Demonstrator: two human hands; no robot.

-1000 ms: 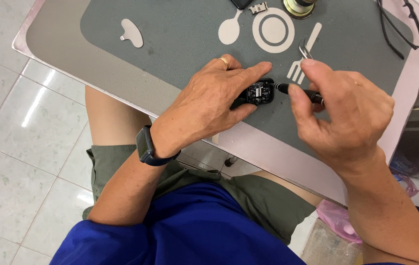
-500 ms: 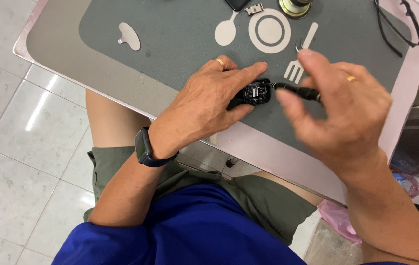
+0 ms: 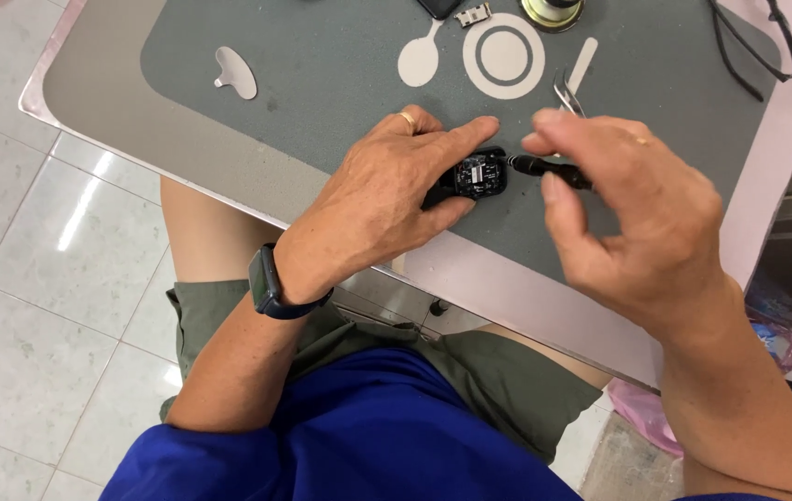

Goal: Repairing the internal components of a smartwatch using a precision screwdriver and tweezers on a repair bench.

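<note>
Black and small, the opened device (image 3: pixel 479 175) lies on the grey mat (image 3: pixel 321 83) near the table's near edge, pinned there by the left hand (image 3: pixel 386 209), forefinger along its far side and thumb under its near side. The right hand (image 3: pixel 628 213) pinches a dark tool (image 3: pixel 544 169) whose tip meets the device's right edge. To work well, I judge the left grip should stay firm and the tool level.
</note>
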